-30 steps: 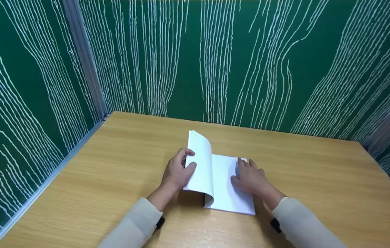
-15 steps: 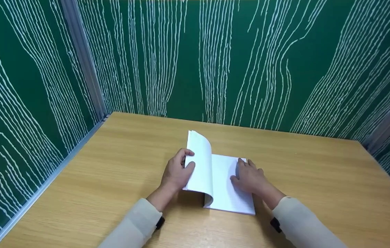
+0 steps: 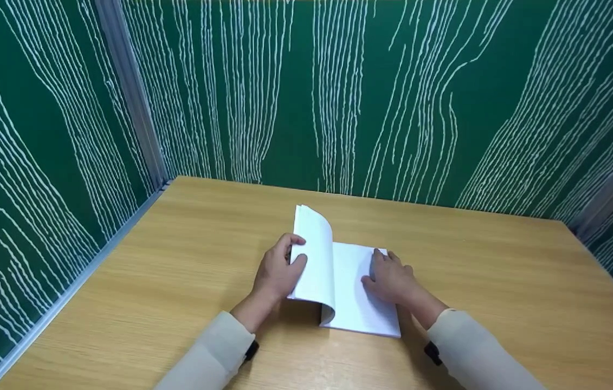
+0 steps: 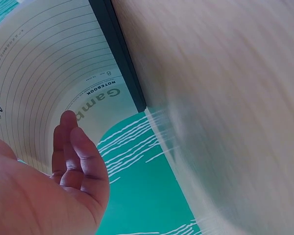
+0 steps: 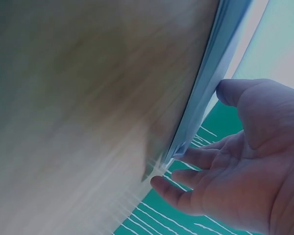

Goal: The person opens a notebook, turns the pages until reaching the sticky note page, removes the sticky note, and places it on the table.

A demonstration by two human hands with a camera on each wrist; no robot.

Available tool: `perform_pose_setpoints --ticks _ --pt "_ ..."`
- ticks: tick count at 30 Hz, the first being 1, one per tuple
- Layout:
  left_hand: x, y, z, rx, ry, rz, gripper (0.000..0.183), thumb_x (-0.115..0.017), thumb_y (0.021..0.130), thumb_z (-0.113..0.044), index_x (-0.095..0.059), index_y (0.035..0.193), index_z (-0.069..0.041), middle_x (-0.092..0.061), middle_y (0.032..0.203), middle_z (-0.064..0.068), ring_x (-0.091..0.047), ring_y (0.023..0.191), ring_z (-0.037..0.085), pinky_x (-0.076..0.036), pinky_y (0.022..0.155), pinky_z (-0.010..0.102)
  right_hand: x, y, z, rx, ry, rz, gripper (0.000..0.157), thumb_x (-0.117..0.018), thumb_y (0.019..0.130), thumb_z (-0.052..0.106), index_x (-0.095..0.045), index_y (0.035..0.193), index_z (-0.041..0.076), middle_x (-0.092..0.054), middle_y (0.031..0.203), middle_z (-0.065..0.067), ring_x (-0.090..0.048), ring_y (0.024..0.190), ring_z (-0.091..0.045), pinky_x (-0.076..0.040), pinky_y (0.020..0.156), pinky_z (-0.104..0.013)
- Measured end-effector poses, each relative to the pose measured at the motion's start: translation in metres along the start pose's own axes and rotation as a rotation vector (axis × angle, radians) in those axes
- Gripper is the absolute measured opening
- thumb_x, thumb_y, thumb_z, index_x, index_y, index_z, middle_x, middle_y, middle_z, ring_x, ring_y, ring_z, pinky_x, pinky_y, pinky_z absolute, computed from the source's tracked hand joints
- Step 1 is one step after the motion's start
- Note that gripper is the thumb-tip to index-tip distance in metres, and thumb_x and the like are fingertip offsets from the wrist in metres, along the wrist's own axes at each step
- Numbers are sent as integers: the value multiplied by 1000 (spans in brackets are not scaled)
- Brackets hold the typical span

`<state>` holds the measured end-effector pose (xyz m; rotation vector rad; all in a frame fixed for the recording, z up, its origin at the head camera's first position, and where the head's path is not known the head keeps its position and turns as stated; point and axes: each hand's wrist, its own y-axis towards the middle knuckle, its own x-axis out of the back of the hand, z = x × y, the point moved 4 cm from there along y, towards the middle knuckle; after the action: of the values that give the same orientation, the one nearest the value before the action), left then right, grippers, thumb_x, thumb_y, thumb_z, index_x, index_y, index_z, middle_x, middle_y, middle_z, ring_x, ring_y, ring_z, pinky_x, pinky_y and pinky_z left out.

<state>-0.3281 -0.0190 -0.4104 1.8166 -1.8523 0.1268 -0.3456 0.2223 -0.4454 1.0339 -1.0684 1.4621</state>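
The white-paged paper notebook with a black spine strip [image 3: 350, 287] lay open on the light-brown wood-grain counter [image 3: 219, 227], its right-hand part flat and its left-hand part raised in a curve. The person's left hand [image 3: 279, 268] was at the notebook's left edge, thumb on the inner page and fingers behind, clamped on the raised leaves. The left wrist view showed ruled lines and dark lettering, including "NOTEBOOK" [image 4: 103, 89], on the outer face of the raised part. The person's right hand [image 3: 394, 279] rested at the notebook's right edge, its fingers apart and extended, gripping nothing, with the thumb touching the page. Off-white long sleeves [image 3: 211, 352] covered both forearms on the near side of the notebook, a small black object [image 3: 251, 351] showing beneath the left cuff. Beyond the notebook stood dark-green panels with wavy white lines [image 3: 295, 108]; a grey upright post [image 3: 133, 92] stood to its far left.
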Motion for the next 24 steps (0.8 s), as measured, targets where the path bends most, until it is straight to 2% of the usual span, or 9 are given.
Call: perform_pose_setpoints --ticks 6,13,20,24 --pt "-1 -1 1 18 -4 5 24 -57 91 -20 -60 114 -20 -63 114 0 -56 95 23 -42 81 39 -1 2 2 -10 -10 -12 74 -59 94 29 -25 146 -11 -34 146 -32 -21 137 -49 -23 102 -66" --pt "-1 0 1 22 5 7 24 -57 91 -21 -59 115 -21 -62 109 0 -55 90 19 -43 77 37 0 3 5 17 -29 -56 70 -63 92 28 -33 142 -11 -42 138 -32 -31 130 -49 -29 97 -65" --pt "-1 0 1 21 -6 3 24 -57 90 -21 -59 114 -20 -62 114 -1 -55 98 22 -43 83 39 2 3 6 33 -4 -75 71 -66 90 26 -34 142 -11 -44 137 -32 -33 128 -49 -30 96 -64" --pt "1 -1 0 7 -10 9 25 -56 90 -20 -59 114 -19 -62 96 2 -55 89 21 -42 77 37 2 4 6 39 28 -100 71 -67 89 24 -35 143 -8 -47 136 -30 -34 127 -48 -30 96 -63"
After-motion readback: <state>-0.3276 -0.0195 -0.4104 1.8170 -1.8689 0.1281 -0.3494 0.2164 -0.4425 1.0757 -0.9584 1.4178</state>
